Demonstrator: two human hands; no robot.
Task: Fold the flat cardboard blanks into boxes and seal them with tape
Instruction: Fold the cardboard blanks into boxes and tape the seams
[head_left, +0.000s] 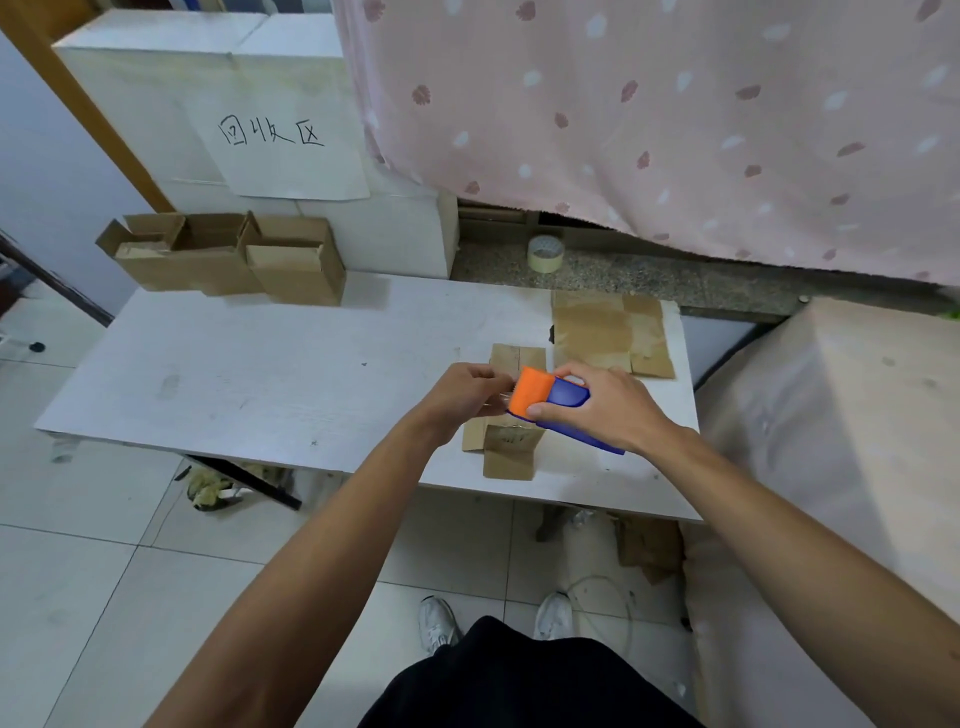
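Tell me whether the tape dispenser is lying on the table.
No, the right hand grips the dispenser above the table, while the left hand pinches its tape.

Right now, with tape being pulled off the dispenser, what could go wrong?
1. The left hand pinches the tape end right beside the toothed orange edge of the tape dispenser held by the right hand; fingertips could get nicked.
2. Nothing holds the cardboard piece below, near the table's front edge; it might shift or lift when tape sticks.
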